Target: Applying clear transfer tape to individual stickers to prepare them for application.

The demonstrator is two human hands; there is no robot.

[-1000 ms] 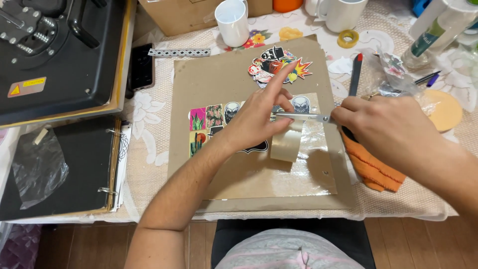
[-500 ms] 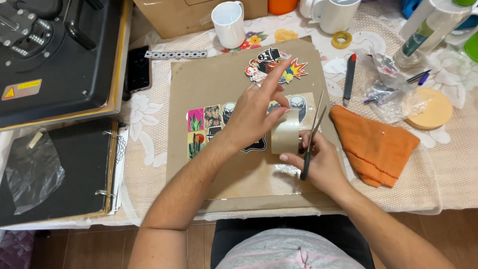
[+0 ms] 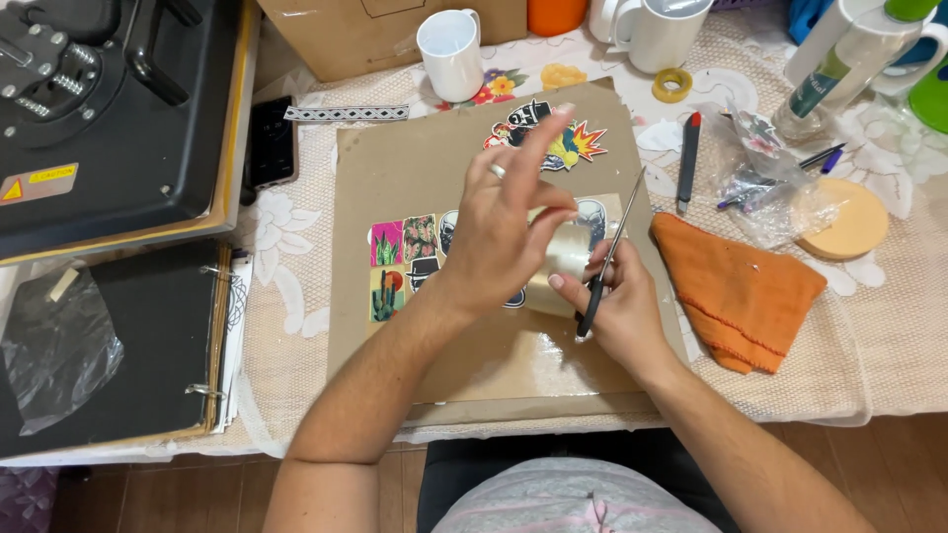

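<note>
Over the middle of the brown cardboard sheet (image 3: 395,178) I have both hands up off the surface, and the roll of clear tape (image 3: 561,259) sits right between them. My left hand (image 3: 504,232) is curled around the roll from the left, thumb and lower fingers closed on it, index finger sticking out straight toward the far edge. My right hand (image 3: 617,311) is just beside it on the right, fingers shut around the scissors (image 3: 607,262) and touching the roll's near side. The scissors run long and thin, handle down in my palm, tips pointing up and away, slightly to the right; I can't tell whether the blades are parted. So the roll lies left of the blades, close against them, and my left hand is the one that has it. The tape looks glossy, pale and see-through, stickers (image 3: 403,259) showing on the cardboard beside it. An orange cloth (image 3: 736,286) lies to the right, well clear.
</note>
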